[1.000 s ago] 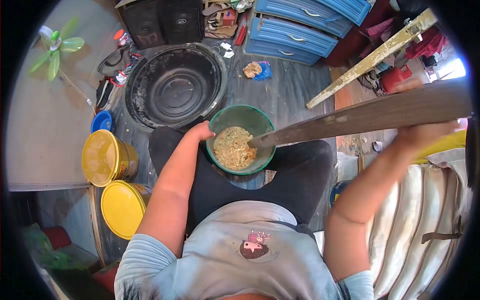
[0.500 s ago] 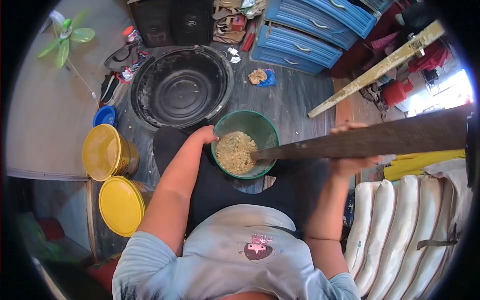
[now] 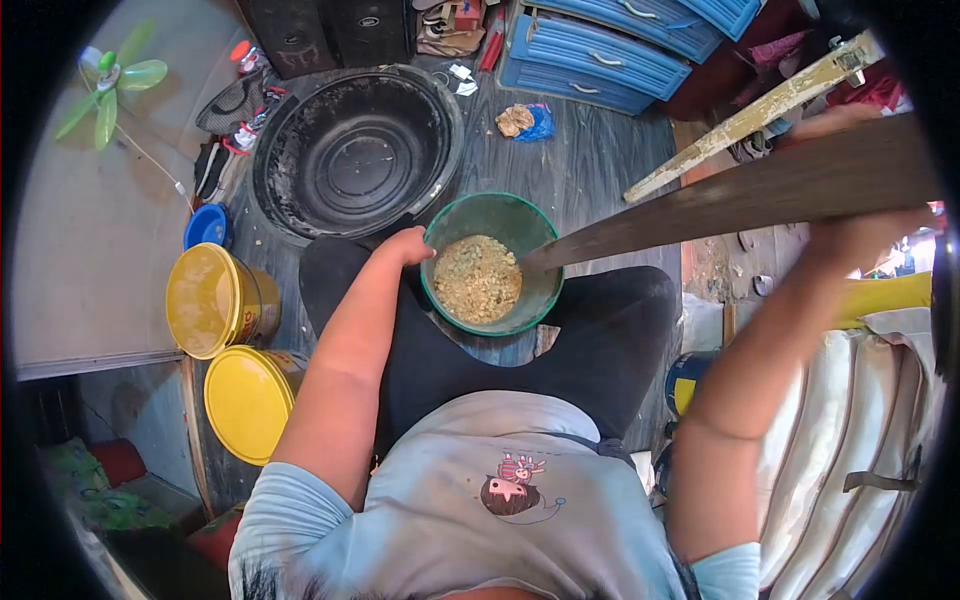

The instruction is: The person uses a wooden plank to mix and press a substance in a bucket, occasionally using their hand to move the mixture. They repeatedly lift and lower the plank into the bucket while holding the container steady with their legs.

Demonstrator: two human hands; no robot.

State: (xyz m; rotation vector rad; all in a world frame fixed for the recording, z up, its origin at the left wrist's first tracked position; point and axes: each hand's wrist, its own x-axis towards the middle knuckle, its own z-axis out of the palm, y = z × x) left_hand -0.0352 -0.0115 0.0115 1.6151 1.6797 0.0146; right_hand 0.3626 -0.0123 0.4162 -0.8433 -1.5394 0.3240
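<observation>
A green bucket (image 3: 490, 213) stands between my legs, with a pale yellow crumbly mixture (image 3: 478, 282) inside. My left hand (image 3: 408, 246) grips the bucket's left rim, thumb over the edge. A long dark wooden plank (image 3: 720, 205) slants from the upper right down into the bucket, its narrow end at the right side of the mixture. My right hand (image 3: 868, 238) is wrapped round the plank's upper part, blurred by motion; some of its fingers show beyond the far edge.
A large black basin (image 3: 365, 165) lies ahead on the left. Two yellow-lidded buckets (image 3: 248, 405) and a blue bowl (image 3: 208, 228) stand at my left. Blue drawers (image 3: 600, 60), a pale wooden post (image 3: 750, 120) and a white ribbed cushion (image 3: 830, 440) are ahead and right.
My right hand has moved up and outward to the right with the plank, which now stands more steeply. My left hand has stayed on the bucket rim. The view has shifted slightly.
</observation>
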